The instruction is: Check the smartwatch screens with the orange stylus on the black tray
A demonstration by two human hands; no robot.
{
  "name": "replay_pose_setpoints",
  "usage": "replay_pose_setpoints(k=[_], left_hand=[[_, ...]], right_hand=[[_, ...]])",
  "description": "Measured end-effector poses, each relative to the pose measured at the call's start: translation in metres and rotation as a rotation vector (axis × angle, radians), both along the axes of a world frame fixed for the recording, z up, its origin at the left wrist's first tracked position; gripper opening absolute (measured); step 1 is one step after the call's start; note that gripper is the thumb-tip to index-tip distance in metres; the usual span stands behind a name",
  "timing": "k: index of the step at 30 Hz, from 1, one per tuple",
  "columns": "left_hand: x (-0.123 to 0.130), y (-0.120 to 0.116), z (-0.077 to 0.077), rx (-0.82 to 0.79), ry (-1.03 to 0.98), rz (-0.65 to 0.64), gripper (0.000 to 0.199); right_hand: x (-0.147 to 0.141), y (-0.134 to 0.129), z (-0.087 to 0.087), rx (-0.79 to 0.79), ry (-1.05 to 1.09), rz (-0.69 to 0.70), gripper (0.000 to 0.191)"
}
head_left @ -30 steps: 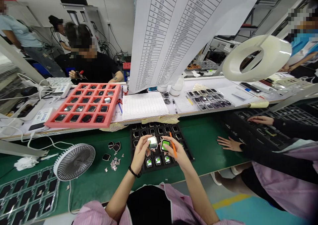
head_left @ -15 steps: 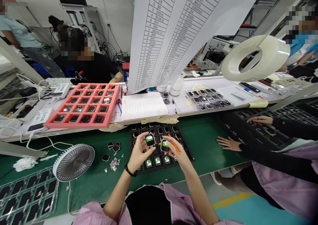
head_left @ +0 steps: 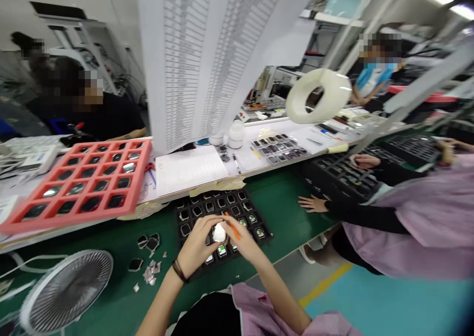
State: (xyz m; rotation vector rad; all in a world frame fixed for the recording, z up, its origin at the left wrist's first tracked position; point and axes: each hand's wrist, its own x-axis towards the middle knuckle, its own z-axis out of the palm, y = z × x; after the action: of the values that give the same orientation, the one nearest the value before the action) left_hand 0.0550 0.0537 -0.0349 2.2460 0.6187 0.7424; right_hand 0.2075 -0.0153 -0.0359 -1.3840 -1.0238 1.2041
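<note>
Matt red foam tray (head_left: 70, 216); black tray (head_left: 259, 212), probably plastic.

Coral-red gridded foam tray (head_left: 85, 180), black gridded tray (head_left: 192, 210), green bench mat (head_left: 289, 212), orange stick (head_left: 233, 226), pale pink smock (head_left: 403, 242)

You've got two hands (head_left: 198, 252) in shot, one orange stylus (head_left: 233, 231) in the right. Counts nearby: one black watch tray (head_left: 207, 196) under your hands, a second black tray (head_left: 340, 178) to your right, one red foam tray (head_left: 74, 219), one small parts tray (head_left: 279, 149), three loose watch cases (head_left: 136, 264), two white containers (head_left: 236, 134), one desk fan (head_left: 66, 291), one ring lamp (head_left: 318, 96).
</note>
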Motion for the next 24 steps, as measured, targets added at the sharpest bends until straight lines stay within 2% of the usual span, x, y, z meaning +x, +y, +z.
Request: replay_pose_setpoints(k=[3,5,7,10,13,16,19,24], left_hand=[[0.0,0.007,-0.009,0.121,0.061,-0.01,0.041],[0.001,0.012,-0.014,0.215,0.069,0.021,0.039],[0.0,0.015,-0.016,0.306,0.063,0.037,0.034],[-0.001,0.017,-0.012,0.392,0.004,0.024,0.037],[-0.001,0.016,-0.006,0.414,-0.084,0.026,0.04],[-0.002,0.016,-0.008,0.415,-0.123,0.026,0.04],[-0.004,0.019,-0.018,0.42,-0.111,0.039,0.042],[-0.005,0.023,-0.035,0.423,-0.105,0.057,0.044]], right_hand=[[-0.002,0.001,-0.004,0.031,-0.113,-0.002,0.046],[0.0,0.002,-0.007,0.023,-0.112,-0.025,0.049],[0.004,0.003,-0.009,0.007,-0.014,-0.017,0.056],[0.013,0.002,-0.004,0.008,0.257,0.078,0.06],[0.018,0.0,0.008,-0.022,0.472,0.177,0.053],[0.018,0.0,0.017,-0.104,0.558,0.163,0.052],[0.016,0.002,0.019,-0.128,0.594,0.122,0.056],[0.017,0.005,0.014,-0.129,0.618,0.141,0.055]])
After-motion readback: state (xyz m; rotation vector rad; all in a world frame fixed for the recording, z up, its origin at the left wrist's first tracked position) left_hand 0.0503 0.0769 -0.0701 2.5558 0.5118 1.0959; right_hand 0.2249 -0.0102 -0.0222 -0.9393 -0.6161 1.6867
